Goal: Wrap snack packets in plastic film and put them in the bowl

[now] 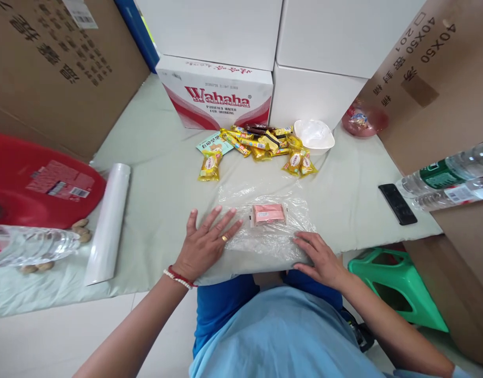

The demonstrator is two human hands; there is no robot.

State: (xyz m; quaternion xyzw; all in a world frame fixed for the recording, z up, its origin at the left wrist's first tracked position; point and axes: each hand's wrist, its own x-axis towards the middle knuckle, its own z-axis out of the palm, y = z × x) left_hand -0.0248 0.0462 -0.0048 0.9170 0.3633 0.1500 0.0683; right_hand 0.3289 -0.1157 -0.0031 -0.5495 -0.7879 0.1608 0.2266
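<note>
A clear plastic bag (265, 236) lies flat on the pale green table cover (158, 178) in front of me. Inside or on it sits a small pink wrapped snack (268, 214). My left hand (206, 242) lies flat with fingers spread, its fingertips on the bag's left edge. My right hand (318, 257) rests palm down on the bag's lower right edge, fingers stretched toward the left. Neither hand grips anything.
A pile of yellow snack packets (265, 147) and a white bowl (313, 135) lie beyond the bag. A roll of clear film (108, 223) is at left, a black phone (397, 203) at right, a Wahaha carton (216, 94) behind, a green stool (399, 286) below right.
</note>
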